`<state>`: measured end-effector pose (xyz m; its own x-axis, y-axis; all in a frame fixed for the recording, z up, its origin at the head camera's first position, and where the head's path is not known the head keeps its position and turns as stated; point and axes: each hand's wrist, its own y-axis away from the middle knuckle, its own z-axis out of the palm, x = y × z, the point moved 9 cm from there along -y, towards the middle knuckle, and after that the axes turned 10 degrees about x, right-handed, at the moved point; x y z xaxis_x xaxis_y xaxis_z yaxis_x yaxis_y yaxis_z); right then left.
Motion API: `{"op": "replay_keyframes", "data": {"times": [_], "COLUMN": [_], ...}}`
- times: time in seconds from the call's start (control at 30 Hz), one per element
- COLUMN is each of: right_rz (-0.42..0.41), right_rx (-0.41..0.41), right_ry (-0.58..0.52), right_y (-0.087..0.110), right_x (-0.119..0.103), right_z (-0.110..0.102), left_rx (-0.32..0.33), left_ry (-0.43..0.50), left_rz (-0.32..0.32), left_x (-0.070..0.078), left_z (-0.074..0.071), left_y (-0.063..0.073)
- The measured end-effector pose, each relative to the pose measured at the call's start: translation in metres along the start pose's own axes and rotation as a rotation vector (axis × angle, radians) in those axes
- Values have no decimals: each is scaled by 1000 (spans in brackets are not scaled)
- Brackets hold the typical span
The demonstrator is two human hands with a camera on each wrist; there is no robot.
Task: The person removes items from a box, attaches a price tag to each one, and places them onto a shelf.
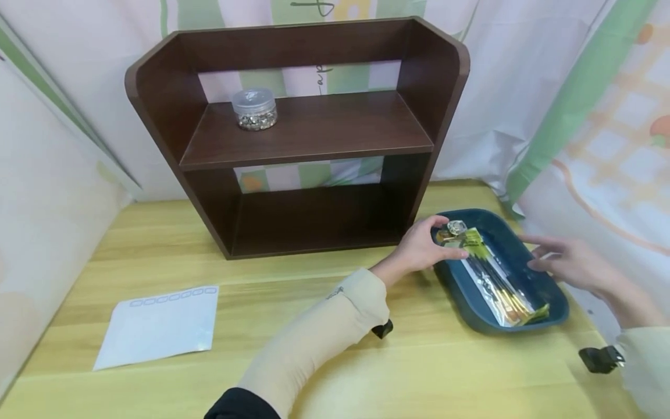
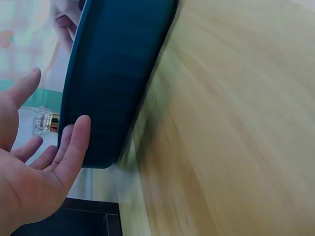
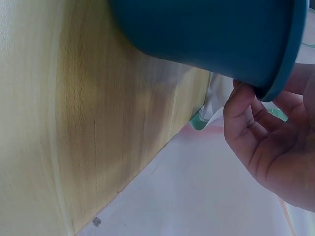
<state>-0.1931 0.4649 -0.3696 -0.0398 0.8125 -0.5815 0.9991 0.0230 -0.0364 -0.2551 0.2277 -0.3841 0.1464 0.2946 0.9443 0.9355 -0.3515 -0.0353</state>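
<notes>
A dark blue plastic tray (image 1: pixel 468 311) is on the table at the right. Inside it lie a clear packet of slim, dark-handled sticks (image 1: pixel 499 276) with a yellow-green header, and a small bottle with a faceted clear cap (image 1: pixel 456 227). My left hand (image 1: pixel 423 245) is at the tray's far left corner, thumb over the inside and fingers at the rim by the bottle. In the left wrist view its fingers (image 2: pixel 78 140) are loosely extended, thumb apart. Along the right side, my right hand (image 1: pixel 576 262) grips the rim, with curled fingers (image 3: pixel 241 101) beneath it in the right wrist view.
A dark brown two-tier shelf (image 1: pixel 314 131) stands at the back, beside the tray. On its upper board sits a lidded clear jar (image 1: pixel 255 109) with small silvery pieces. A white sheet (image 1: pixel 162 326) lies at the left. Patterned fabric (image 1: pixel 591 116) hangs around the table.
</notes>
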Motion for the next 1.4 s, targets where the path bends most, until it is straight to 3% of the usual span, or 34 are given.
{"op": "replay_keyframes", "data": {"times": [0.23,0.4,0.7,0.97,1.17,1.4], "right_rz": [-3,-20,-44,-32,-37,-78], "right_rx": [2,13,32,40,54,93], "right_ry": [-2,14,14,45,51,68], "right_y": [0,0,-3,-3,-2,0], "right_x": [1,-4,-9,-11,-11,-9], "right_z": [0,1,0,1,0,-3], "left_rx": [9,100,244,261,253,249], "left_ry": [2,6,-139,-131,-139,-150], "left_rz": [-24,-38,25,71,71,101], "left_x": [-3,-6,-8,-8,-8,0], "left_z": [9,7,-2,-2,1,2], "left_y": [-6,-12,-17,-14,-9,-3]}}
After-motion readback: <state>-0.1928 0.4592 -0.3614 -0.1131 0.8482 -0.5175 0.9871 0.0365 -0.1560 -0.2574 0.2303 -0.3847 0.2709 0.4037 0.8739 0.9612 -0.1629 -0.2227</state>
